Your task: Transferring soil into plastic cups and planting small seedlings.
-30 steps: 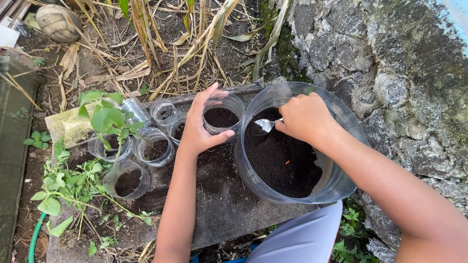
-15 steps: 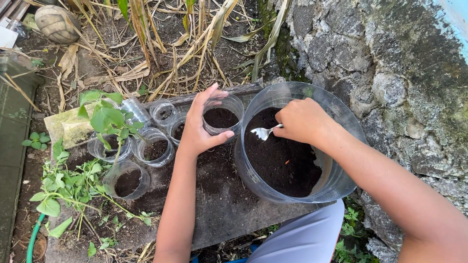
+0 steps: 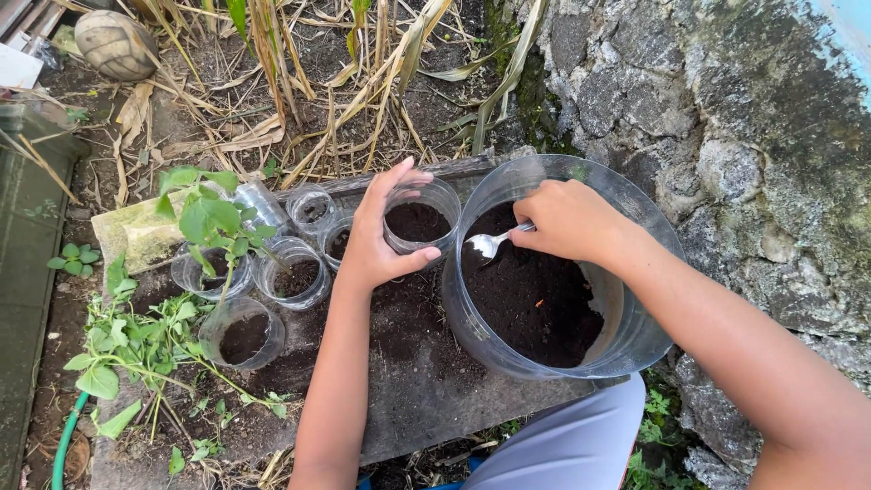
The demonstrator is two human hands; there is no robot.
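Gleaming silver, the spoon (image 3: 490,243) dips into black soil (image 3: 535,299).

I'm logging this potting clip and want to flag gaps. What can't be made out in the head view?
- Spoon: handle hidden inside the right hand; whether the bowl carries soil is unclear.
- Small cup: near wall covered by the left hand.
- Big tub: soil depth hidden, right side covered by the forearm.
- Cup under the leaves: contents screened by the green plant.
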